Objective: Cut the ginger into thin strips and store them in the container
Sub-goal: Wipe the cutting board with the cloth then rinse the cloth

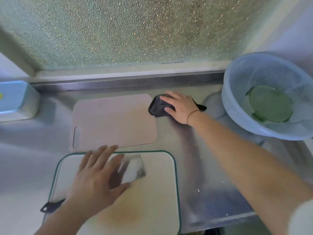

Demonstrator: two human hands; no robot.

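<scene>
The white cutting board (152, 192) with the green rim lies on the steel counter (194, 150), closest to the person. On this board rests a knife (133, 168), with a wide blade and a dark handle end that shows at the left edge of the board. The left hand (96, 175) lies flat over the knife with fingers straight and spread; it presses and does not grip. Just behind the white board lies a pink cutting board (115, 121). Right of the pink board, the right hand (181, 107) rests with straight fingers on a dark cloth (159, 107) on the counter. Far right of the white board stands a blue colander (264, 92), and inside it lies a green round lid (271, 104); it may belong to the container, but the view is blurred. Far left of the pink board stands a blue box (15, 99). I cannot see any ginger.
</scene>
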